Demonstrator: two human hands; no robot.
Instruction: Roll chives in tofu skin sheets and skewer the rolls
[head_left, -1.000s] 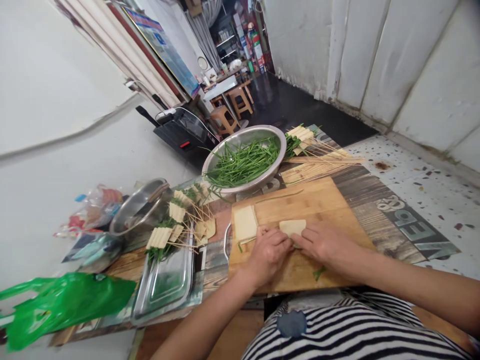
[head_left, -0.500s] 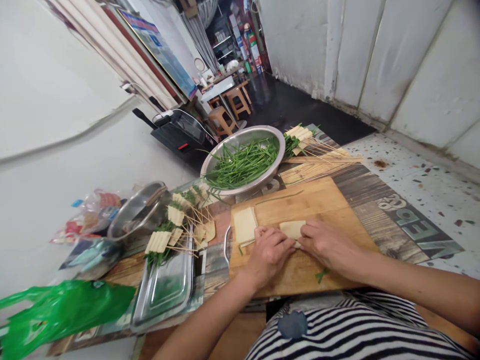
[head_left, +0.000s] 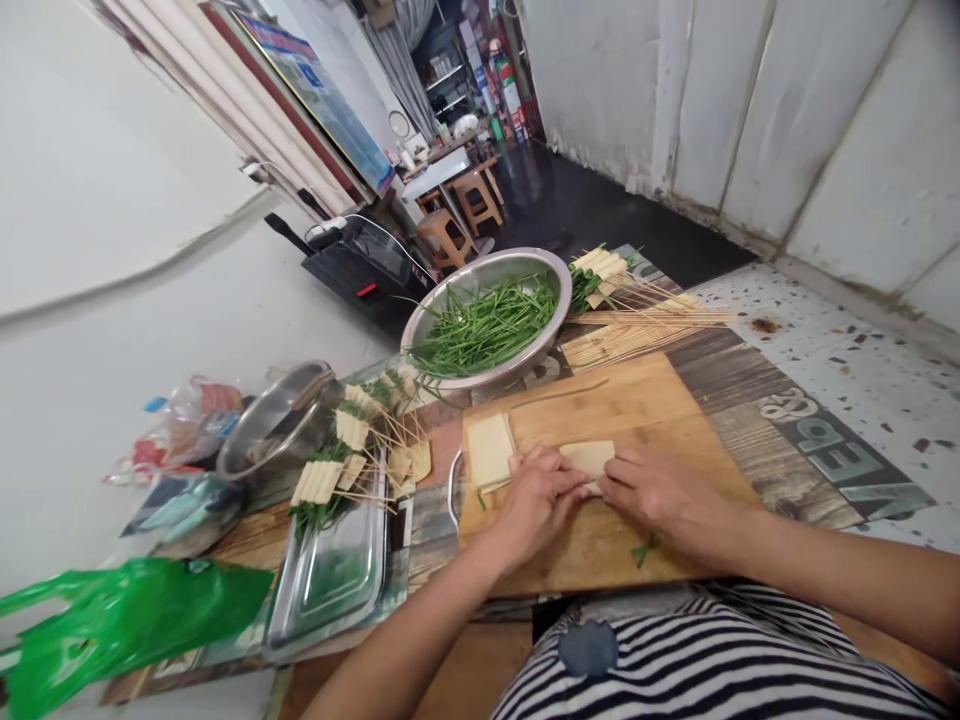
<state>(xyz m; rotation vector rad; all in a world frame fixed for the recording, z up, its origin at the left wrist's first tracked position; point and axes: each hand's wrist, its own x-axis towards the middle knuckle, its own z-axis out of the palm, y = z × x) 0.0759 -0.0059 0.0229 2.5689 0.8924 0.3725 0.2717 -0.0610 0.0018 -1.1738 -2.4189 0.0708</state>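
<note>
While both hands meet near the centre of the frame, just right of the middle and low, a pale sheet (head_left: pixel 589 457) lies between them on the wooden cutting board (head_left: pixel 637 405). The left hand (head_left: pixel 541 498) comes in from the lower left, its fingers bent, drawn together and closed on the sheet's near left edge. The right hand (head_left: pixel 649 492) comes in from the right side, fingers curled and pressed together, clamped on the near right corner. Both sets of fingertips lie along the near edge, close to one another, and the far part of the sheet shows flat beyond them. Whatever is under the fingertips is too covered to tell.

The sheet is cream-yellow, thin and smooth, with a straight far edge and a plain, even surface. Just left of it, near the left hand's knuckles, a stack of sheets (head_left: pixel 490 448) of the same colour lies at the board's left side. A green scrap (head_left: pixel 643 550) lies at the near side of the board, below the right hand, and a thin green stalk (head_left: pixel 559 394) stretches across its far part.

Above the board, in the middle of the frame, a metal bowl (head_left: pixel 525 362) holds long green stalks (head_left: pixel 491 325). At centre left, skewered rolls (head_left: pixel 316 483) with greens rest over the upper end of a metal tray (head_left: pixel 279 622).
</note>
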